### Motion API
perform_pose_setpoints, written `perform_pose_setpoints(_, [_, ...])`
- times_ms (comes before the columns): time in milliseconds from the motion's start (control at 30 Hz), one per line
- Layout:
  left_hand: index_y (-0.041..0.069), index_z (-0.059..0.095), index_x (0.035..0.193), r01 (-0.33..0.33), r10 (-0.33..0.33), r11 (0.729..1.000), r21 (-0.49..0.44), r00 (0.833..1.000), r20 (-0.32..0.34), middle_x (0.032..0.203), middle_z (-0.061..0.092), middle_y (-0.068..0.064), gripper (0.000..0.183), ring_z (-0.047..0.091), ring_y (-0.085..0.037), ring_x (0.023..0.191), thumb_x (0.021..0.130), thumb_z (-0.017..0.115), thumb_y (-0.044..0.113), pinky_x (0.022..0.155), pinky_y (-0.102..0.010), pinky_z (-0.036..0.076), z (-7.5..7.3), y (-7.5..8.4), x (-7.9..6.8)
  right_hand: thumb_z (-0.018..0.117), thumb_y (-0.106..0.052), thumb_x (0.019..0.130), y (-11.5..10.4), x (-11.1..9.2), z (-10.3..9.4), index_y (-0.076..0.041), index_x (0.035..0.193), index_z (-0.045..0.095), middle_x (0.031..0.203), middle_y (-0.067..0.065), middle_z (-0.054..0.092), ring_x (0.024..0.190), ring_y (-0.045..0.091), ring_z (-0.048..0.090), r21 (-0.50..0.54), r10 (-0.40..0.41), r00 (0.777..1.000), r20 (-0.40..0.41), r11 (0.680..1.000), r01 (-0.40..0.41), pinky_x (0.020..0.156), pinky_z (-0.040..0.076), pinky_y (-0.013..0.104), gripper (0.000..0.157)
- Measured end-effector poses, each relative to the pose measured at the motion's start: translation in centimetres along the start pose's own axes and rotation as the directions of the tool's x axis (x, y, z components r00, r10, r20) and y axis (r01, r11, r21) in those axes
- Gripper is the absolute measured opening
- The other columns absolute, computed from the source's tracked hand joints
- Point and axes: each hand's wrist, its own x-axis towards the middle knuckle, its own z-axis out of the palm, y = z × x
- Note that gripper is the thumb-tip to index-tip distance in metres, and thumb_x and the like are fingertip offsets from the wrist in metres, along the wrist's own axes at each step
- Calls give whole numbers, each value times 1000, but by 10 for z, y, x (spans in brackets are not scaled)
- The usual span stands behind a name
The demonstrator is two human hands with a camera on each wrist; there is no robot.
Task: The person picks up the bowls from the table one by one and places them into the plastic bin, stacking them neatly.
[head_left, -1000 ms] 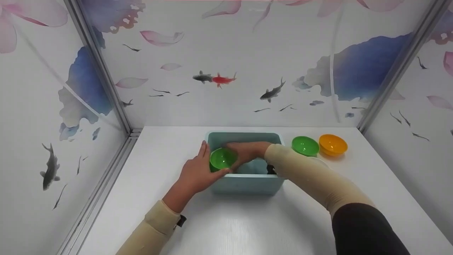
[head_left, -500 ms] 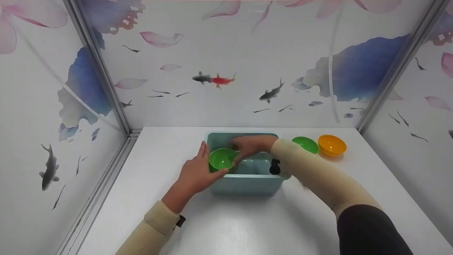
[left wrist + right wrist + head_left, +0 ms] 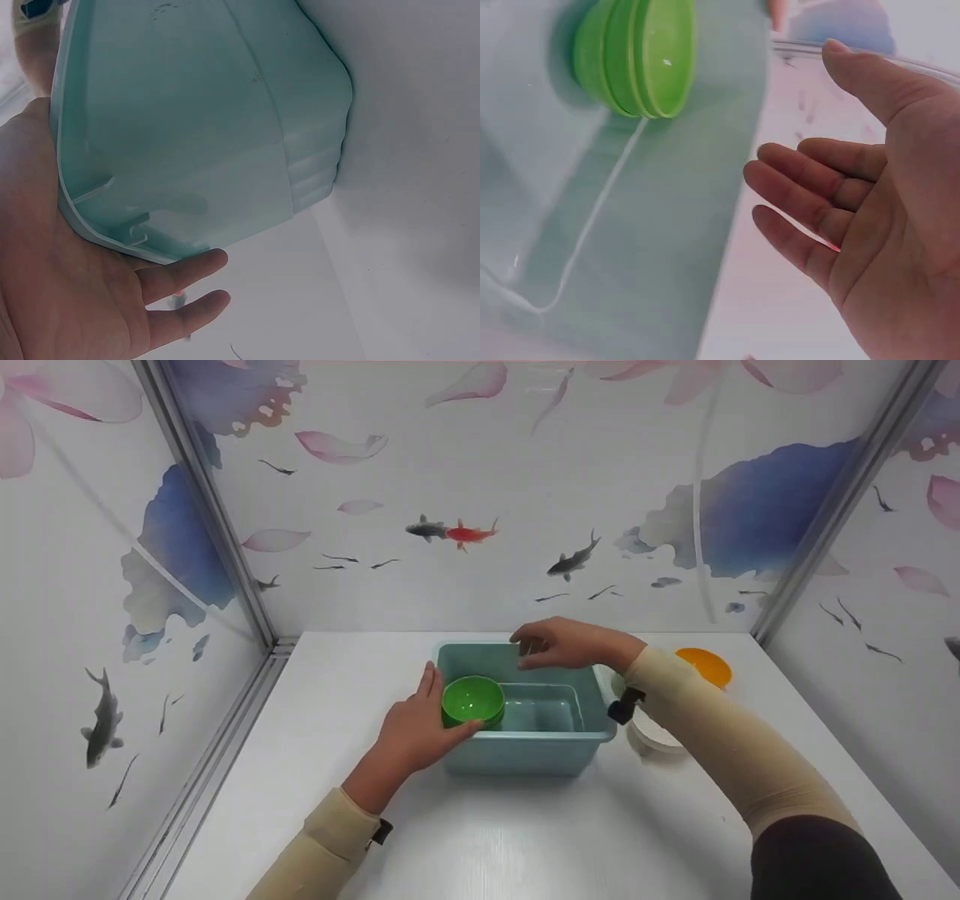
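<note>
A stack of nested green bowls (image 3: 472, 699) stands in the left end of a pale teal plastic bin (image 3: 525, 756); the right wrist view shows the rims of the green bowls (image 3: 641, 60) one inside another. My left hand (image 3: 418, 721) rests against the bin's front left corner, thumb along the front rim. In the left wrist view, straight fingers (image 3: 184, 277) of it lie along the bin's outer wall (image 3: 180, 127). My right hand (image 3: 574, 643) hovers over the bin's back rim with nothing in it, its fingers loosely bent in the right wrist view.
Right of the bin, a white round dish or stack of dishes (image 3: 654, 735) sits partly under my right sleeve (image 3: 720, 727). Behind it is an orange bowl (image 3: 705, 666), and a green bowl there is mostly hidden. Patterned panels (image 3: 480, 585) enclose the white table (image 3: 480, 840).
My right hand has let go of the green bowl and risen back and right out of the bin. The bowl stays in the bin's left end. My left hand has kept its place.
</note>
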Motion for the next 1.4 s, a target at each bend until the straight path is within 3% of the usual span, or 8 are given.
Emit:
perform_pose_setpoints(167, [0,20,175,0,0,1000,-1,1000,-20,184,16,-16,123,66,-44,134,94,63,82,106,-58,54,0,-2,1,76,-29,107,7,-31,-7,-8,150,66,124,6,77,115,23,73,71,-6,995,-97,997,13,104,58,49,48])
perform_pose_setpoints(333, [-1,22,175,-10,10,1000,0,999,-33,184,17,-17,122,70,-43,125,95,65,81,99,-56,57,2,-3,1,77,-26,108,20,-67,-2,-8,145,69,122,6,77,110,23,72,98,1,982,-191,995,18,101,59,49,42])
perform_pose_setpoints(633, [-1,22,175,-14,14,1000,-1,1000,-26,184,16,-17,122,70,-43,124,94,63,81,100,-57,55,1,-3,-3,77,-18,107,54,-142,19,-9,141,71,125,9,75,111,24,69,169,113,927,-358,984,-55,99,55,24,35])
perform_pose_setpoints(767, [-1,22,175,-14,14,1000,13,1000,-26,184,16,-17,124,70,-44,125,93,61,84,103,-57,54,-2,-2,-2,78,-15,106,67,-168,28,-8,139,70,127,11,73,113,29,70,150,142,895,-424,985,-86,97,55,24,35])
perform_pose_setpoints(933, [0,22,175,-17,18,1000,19,999,-29,184,16,-17,124,71,-43,121,93,60,85,101,-55,56,-5,0,0,80,-19,105,80,-190,39,-7,139,68,133,10,70,118,30,68,140,197,855,-479,979,-147,102,54,28,37])
perform_pose_setpoints(1100, [-1,22,175,-24,24,1000,14,999,-32,184,16,-17,124,72,-44,118,93,61,85,102,-56,56,-3,-1,-1,81,-18,104,93,-206,53,-5,140,68,136,11,70,117,19,63,149,233,817,-527,972,-182,102,51,25,41])
perform_pose_setpoints(1200, [-1,22,175,-26,27,1000,9,999,-36,184,16,-17,123,73,-44,115,94,62,83,101,-56,56,-1,-1,-2,81,-21,104,102,-215,61,-4,141,68,137,11,69,117,23,63,169,261,800,-541,965,-201,103,50,23,43])
perform_pose_setpoints(1400, [-1,22,175,-26,26,1000,9,999,-39,183,18,-17,123,73,-40,109,94,64,82,95,-53,58,2,-1,-1,79,-23,106,112,-228,74,-2,140,66,135,14,69,118,38,64,202,296,788,-540,954,-220,101,51,27,42])
